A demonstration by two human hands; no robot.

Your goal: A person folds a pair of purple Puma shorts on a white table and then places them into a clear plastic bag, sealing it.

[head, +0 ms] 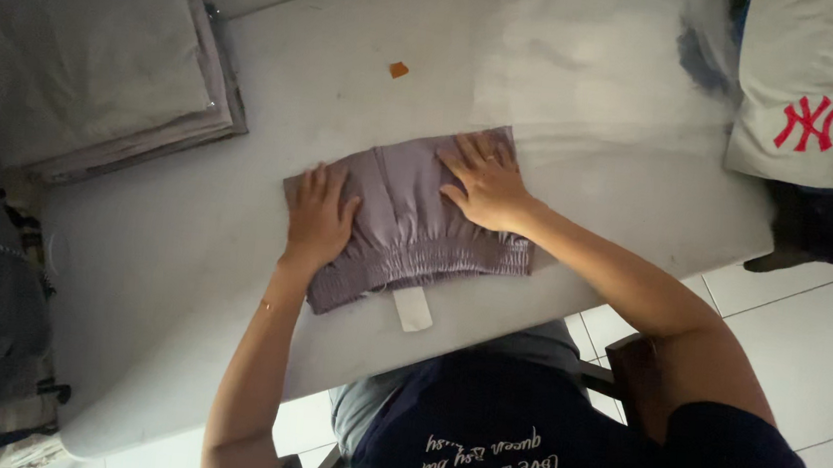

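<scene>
A folded mauve garment (407, 225) with a gathered elastic waistband lies on the white table (182, 274) in front of me. A white tag (413, 309) hangs from its near edge. My left hand (318, 217) rests flat on the garment's left end, fingers spread. On the right part of the garment my right hand (486, 183) presses flat, fingers apart. Neither hand grips anything.
A stack of folded grey garments in clear bags (99, 71) sits at the table's far left. A grey bag with a red emblem (820, 94) lies at the far right. A small orange scrap (399, 69) lies beyond the garment. White floor tiles (819, 340) show on the right.
</scene>
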